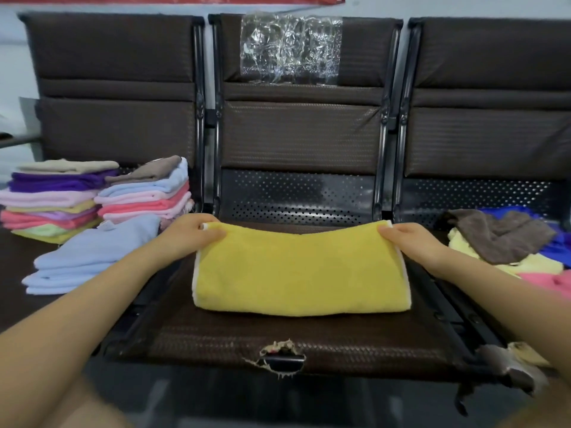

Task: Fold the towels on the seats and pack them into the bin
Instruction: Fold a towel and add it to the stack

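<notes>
Yellow towel [301, 273] mid-fold on the centre seat [216, 341].
Left hand [188, 231] and right hand [411, 239] each pinch a far corner, probably squaring edges; no bin shows.

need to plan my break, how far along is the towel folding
Done: stacks of folded pastel towels on the left seat. In hand: left hand and right hand pinch the far corners of a half-folded yellow towel. Left: a loose heap of unfolded towels on the right seat. No bin is visible.

Towel stacks [92, 196] crowd left seat — loose towels [509, 242] right.
</notes>
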A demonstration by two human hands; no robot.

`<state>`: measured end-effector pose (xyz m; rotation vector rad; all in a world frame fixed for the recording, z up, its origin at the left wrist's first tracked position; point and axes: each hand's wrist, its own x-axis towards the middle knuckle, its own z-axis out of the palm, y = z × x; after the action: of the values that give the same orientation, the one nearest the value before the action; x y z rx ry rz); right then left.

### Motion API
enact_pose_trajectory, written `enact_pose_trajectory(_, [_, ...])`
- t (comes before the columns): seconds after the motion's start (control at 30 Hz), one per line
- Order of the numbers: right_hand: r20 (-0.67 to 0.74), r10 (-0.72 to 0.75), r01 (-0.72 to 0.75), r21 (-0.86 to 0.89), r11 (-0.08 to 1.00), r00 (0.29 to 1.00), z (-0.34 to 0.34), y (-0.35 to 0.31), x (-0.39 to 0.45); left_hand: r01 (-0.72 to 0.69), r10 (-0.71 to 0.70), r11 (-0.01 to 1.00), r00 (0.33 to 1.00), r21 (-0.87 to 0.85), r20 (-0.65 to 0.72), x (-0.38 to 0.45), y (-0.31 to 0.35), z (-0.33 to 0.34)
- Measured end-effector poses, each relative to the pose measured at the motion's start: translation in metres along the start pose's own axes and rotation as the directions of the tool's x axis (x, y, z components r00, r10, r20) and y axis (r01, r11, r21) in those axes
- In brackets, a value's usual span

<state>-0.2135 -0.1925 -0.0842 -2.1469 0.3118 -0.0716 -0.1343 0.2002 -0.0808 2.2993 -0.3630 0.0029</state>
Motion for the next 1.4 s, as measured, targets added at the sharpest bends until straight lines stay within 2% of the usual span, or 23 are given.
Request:
enact_pose_trajectory(0.1, [-0.064,0.011,-0.015,-0.063,0.998,0.998,0.002,-0.001,0.022,0.049,-0.04,0.996,0.991,0.068,-0.127,0.027,0.004,0.012])
enact_pose_trajectory(0.23, [-0.119,0.014,-0.034,-0.167,0.985,0.993,0.01,0.006,0.052,0.139,-0.114,0.977,0.981,0.159,-0.159,0.064,-0.015,0.033])
enact_pose_trajectory(0.3, [-0.081,0.056,-0.075,-0.259,0.963,0.995,0.016,0.008,0.061,0.192,-0.164,0.956,0.976,0.22,-0.14,0.072,-0.028,0.042])
enact_pose_trajectory(0.47, [0.045,0.297,-0.242,-0.473,0.847,0.954,0.027,0.016,0.071,0.282,-0.264,0.913,0.959,0.293,-0.101,0.075,-0.041,0.051])
enact_pose_trajectory(0.6, [0.06,0.406,-0.352,-0.396,0.848,0.912,0.031,0.019,0.064,0.277,-0.278,0.9,0.959,0.337,-0.048,0.063,-0.038,0.058])
enact_pose_trajectory(0.73, [0.158,0.491,-0.407,-0.379,0.831,0.857,0.033,0.021,0.048,0.309,-0.363,0.841,0.931,0.444,0.041,0.04,-0.037,0.066])
enact_pose_trajectory(0.83, [0.243,0.487,-0.412,-0.301,0.86,0.839,0.033,0.027,0.041,0.306,-0.384,0.829,0.92,0.469,0.078,0.025,-0.04,0.07])
enact_pose_trajectory(0.9, [0.263,0.475,-0.457,-0.13,0.88,0.84,0.028,0.024,0.035,0.304,-0.375,0.849,0.923,0.433,0.085,0.019,-0.04,0.071])
enact_pose_trajectory(1.0, [0.248,0.512,-0.554,0.142,0.821,0.822,0.02,0.01,0.026,0.321,-0.38,0.88,0.918,0.35,0.112,0.015,-0.039,0.069])
enact_pose_trajectory(1.1, [0.134,0.5,-0.516,0.309,0.799,0.855,0.02,-0.009,0.023,0.362,-0.392,0.905,0.914,0.224,0.105,0.013,-0.037,0.068])
enact_pose_trajectory(1.2, [0.133,0.42,-0.436,0.402,0.805,0.898,0.038,-0.038,0.021,0.419,-0.424,0.905,0.9,0.07,0.101,0.013,-0.036,0.065])
enact_pose_trajectory(1.27, [0.132,0.372,-0.391,0.433,0.812,0.919,0.057,-0.056,0.025,0.496,-0.483,0.865,0.864,-0.073,0.144,0.015,-0.035,0.063])
enact_pose_trajectory(1.33, [0.164,0.311,-0.352,0.42,0.837,0.936,0.08,-0.076,0.029,0.597,-0.556,0.761,0.802,-0.256,0.218,0.016,-0.033,0.057])
enact_pose_trajectory(1.4, [0.189,0.263,-0.315,0.351,0.882,0.946,0.105,-0.095,0.03,0.63,-0.567,0.658,0.775,-0.413,0.278,0.013,-0.029,0.05])
